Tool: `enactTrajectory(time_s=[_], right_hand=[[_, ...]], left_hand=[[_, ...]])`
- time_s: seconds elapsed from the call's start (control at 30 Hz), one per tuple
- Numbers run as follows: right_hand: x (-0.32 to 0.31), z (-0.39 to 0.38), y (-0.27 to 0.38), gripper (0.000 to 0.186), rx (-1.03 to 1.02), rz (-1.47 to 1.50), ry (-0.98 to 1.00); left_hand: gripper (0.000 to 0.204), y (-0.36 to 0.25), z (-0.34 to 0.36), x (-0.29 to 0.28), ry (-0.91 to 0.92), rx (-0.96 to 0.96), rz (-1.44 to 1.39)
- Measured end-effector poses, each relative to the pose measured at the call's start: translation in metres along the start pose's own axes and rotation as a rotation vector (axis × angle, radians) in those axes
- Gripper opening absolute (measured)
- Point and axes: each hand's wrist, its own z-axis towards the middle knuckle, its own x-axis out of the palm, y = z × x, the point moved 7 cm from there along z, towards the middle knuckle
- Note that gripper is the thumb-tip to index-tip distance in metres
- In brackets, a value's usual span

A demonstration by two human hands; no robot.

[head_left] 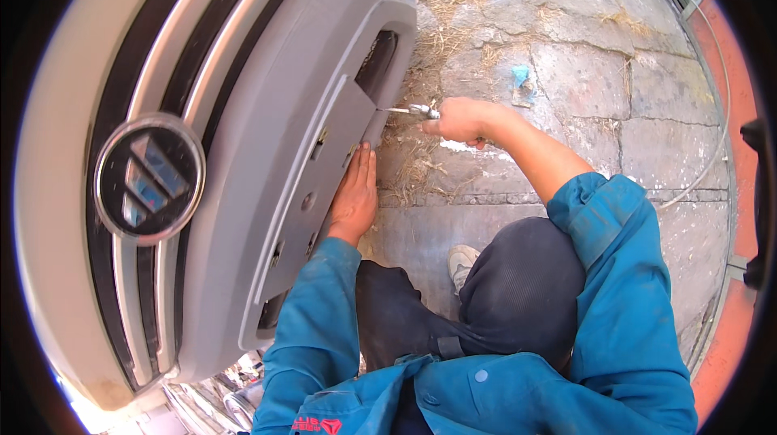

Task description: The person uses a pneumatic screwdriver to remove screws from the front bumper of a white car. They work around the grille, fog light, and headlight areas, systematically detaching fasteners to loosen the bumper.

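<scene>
A vehicle's grey front bumper [267, 135] stands on my left. My left hand [354, 199] lies flat against its face, with the fingers stretched toward the far end. Its palm rests next to the slotted raised panel [301, 207]. Closed in a fist, my right hand [463, 121] grips a drill-like silver tool [422, 111] whose thin bit points left. The bit's tip is at the bumper's edge, just beyond my left fingertips; whether it touches cannot be made out. Most of the tool's handle is hidden by my hand.
Left of the bumper are the silver grille bars and a round emblem [150, 178]. Cracked concrete [558, 152] with dry straw lies under me. A scrap of blue material [520, 76] sits beyond my right hand. A pale hose [724, 87] runs along the right side.
</scene>
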Motion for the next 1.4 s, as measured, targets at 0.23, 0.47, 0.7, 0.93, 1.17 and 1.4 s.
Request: enactTrajectory(time_s=[0.23,0.47,0.7,0.93,1.17,1.4], right_hand=[[-0.023,0.030,-0.027,0.085,-0.038,0.126,-0.083],[-0.045,0.054,-0.058,0.087,0.009,0.235,-0.175],[-0.057,0.064,-0.058,0.082,0.024,0.371,-0.301],[-0.061,0.059,-0.055,0.080,0.024,0.389,-0.359],[-0.066,0.031,-0.045,0.078,-0.058,0.405,-0.329],[-0.069,0.008,-0.052,0.069,-0.129,0.556,-0.307]], left_hand=[[0.077,-0.009,0.099,-0.026,0.016,0.137,0.298],[0.074,-0.007,0.193,-0.015,-0.075,0.030,0.044],[0.075,-0.003,0.248,-0.025,-0.223,0.006,-0.157],[0.069,-0.007,0.268,-0.028,-0.072,0.019,-0.162],[0.063,0.005,0.214,-0.074,-0.115,0.126,-0.301],[0.068,0.048,0.157,-0.177,-0.193,0.097,0.214]])
